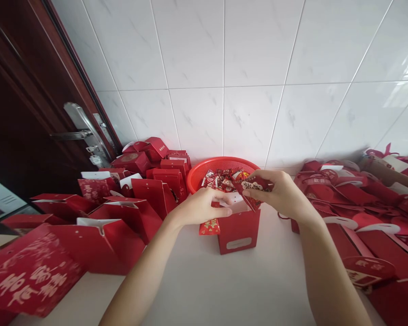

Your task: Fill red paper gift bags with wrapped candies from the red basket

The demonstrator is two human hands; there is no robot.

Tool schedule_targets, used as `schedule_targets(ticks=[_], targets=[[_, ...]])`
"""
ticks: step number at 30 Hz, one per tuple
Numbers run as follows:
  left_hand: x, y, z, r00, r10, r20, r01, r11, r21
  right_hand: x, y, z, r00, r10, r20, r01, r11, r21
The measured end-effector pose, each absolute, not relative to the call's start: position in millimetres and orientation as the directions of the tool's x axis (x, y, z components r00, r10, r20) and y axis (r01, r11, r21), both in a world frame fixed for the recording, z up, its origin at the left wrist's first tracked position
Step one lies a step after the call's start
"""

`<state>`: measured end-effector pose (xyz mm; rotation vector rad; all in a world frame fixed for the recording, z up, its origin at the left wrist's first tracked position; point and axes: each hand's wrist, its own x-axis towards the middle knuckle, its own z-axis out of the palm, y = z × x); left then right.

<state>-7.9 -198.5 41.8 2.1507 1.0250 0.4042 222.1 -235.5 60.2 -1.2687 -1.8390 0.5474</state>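
Observation:
A red paper gift box (238,232) stands upright on the white table with its top open and its pale inside showing. My right hand (275,192) pinches a dark red triangular candy packet (253,188) with printed lettering, just above the box's right rim. At the left rim is my left hand (207,206), thumb and forefinger apart along the opening. A bright red candy packet (210,227) hangs below it, seemingly held by the lower fingers, which are mostly hidden. Behind the box, a red plastic basket (195,170) contains many small wrapped candies (221,179).
Several open red gift boxes (119,213) crowd the left side of the table (197,290). More red boxes and bags (357,194) are piled on the right. A white tiled wall (251,117) rises behind, and a dark door (30,90) stands at left.

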Motion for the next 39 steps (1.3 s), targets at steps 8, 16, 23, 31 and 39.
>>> schedule_targets(ticks=[8,16,23,31,39], targets=[[-6.3,-194.0,39.0,0.662,0.749,0.023,0.502,-0.467,0.728,228.9,-227.3,57.1,-0.145,0.922,0.359,0.343,0.387,-0.856],[-4.4,-198.0,43.6,0.627,0.778,0.052,0.432,-0.402,0.807,229.0,-228.7,60.4,-0.141,0.930,0.340,0.304,0.368,-0.879],[-5.8,-197.8,43.9,0.625,0.780,-0.004,0.453,-0.358,0.817,232.9,-234.9,64.7,-0.231,0.940,0.252,0.371,0.324,-0.870],[-9.3,-193.9,40.5,0.572,0.819,-0.049,0.466,-0.275,0.841,230.3,-229.5,57.2,-0.348,0.910,0.226,0.540,0.391,-0.745],[-10.2,-189.7,39.3,0.675,0.738,-0.028,0.447,-0.378,0.810,221.7,-227.8,56.6,-0.408,0.900,0.153,0.610,0.394,-0.688]])
